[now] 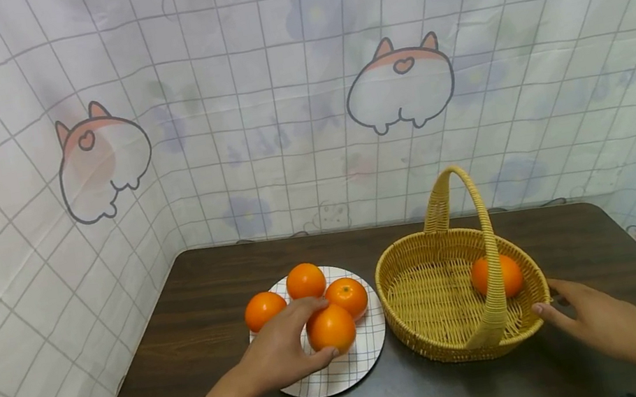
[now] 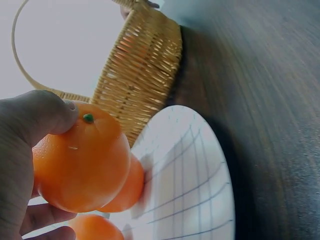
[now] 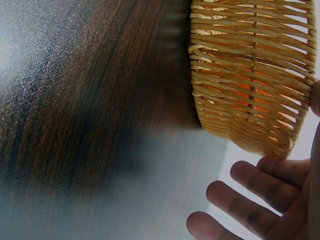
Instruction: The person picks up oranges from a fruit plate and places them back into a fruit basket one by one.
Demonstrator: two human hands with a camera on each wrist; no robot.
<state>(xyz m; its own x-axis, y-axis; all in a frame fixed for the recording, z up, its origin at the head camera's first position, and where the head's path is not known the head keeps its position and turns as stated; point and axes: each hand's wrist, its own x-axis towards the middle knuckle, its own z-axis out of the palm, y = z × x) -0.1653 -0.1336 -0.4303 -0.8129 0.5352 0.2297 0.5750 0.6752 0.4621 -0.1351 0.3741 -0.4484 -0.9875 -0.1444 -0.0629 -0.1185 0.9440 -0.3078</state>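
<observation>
My left hand (image 1: 283, 346) holds an orange (image 1: 331, 330) between thumb and fingers, over the near part of a white plate with a thin grid pattern (image 1: 357, 365). In the left wrist view the held orange (image 2: 82, 160) shows its green stem spot under the thumb. Three more oranges sit on the plate, one of them (image 1: 305, 281) at the back. To the right stands a yellow wicker basket (image 1: 433, 306) with one orange (image 1: 498, 277) inside, partly behind its handle. My right hand (image 1: 607, 318) holds the basket's right end, thumb at the rim, other fingers (image 3: 242, 200) spread outside.
Plate and basket stand close side by side on a dark wood-grain table (image 1: 195, 298). The basket's tall handle (image 1: 481, 219) arches over its middle. A white grid-patterned cloth (image 1: 290, 111) hangs behind and beside the table.
</observation>
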